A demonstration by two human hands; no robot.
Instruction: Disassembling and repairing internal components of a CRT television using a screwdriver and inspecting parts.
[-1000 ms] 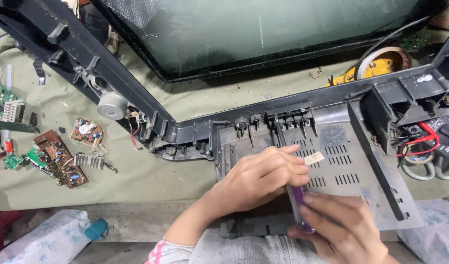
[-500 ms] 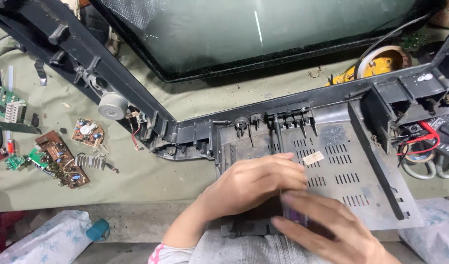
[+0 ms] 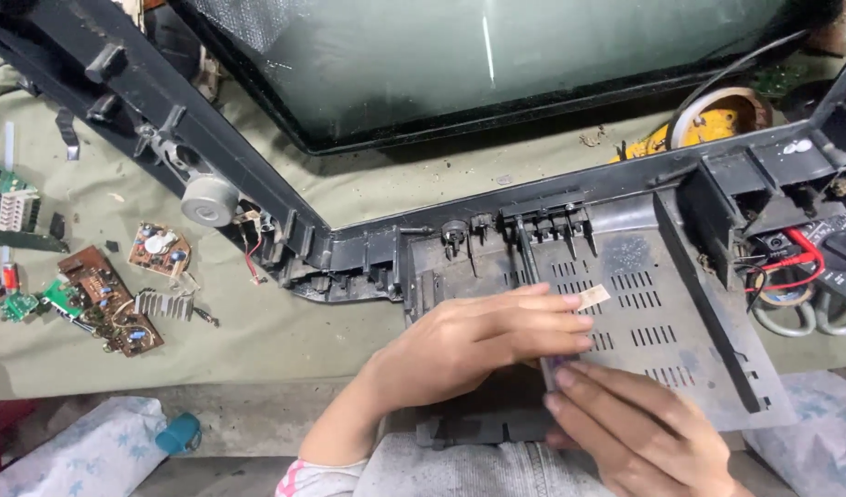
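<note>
We had the vented panel [image 3: 662, 322] in front of us, joined at its far edge to the long frame [image 3: 211, 156] that ran off to the far left. Behind the frame lay the glass screen [image 3: 460, 64]. Our left hand [image 3: 469, 345] rested on the panel's near left part, our right hand [image 3: 644, 433] just beside it, nearer us. Left of the panel, on the cloth [image 3: 285, 331], lay the circuit boards [image 3: 101, 299]. At the far right sat the meter [image 3: 833, 253].
</note>
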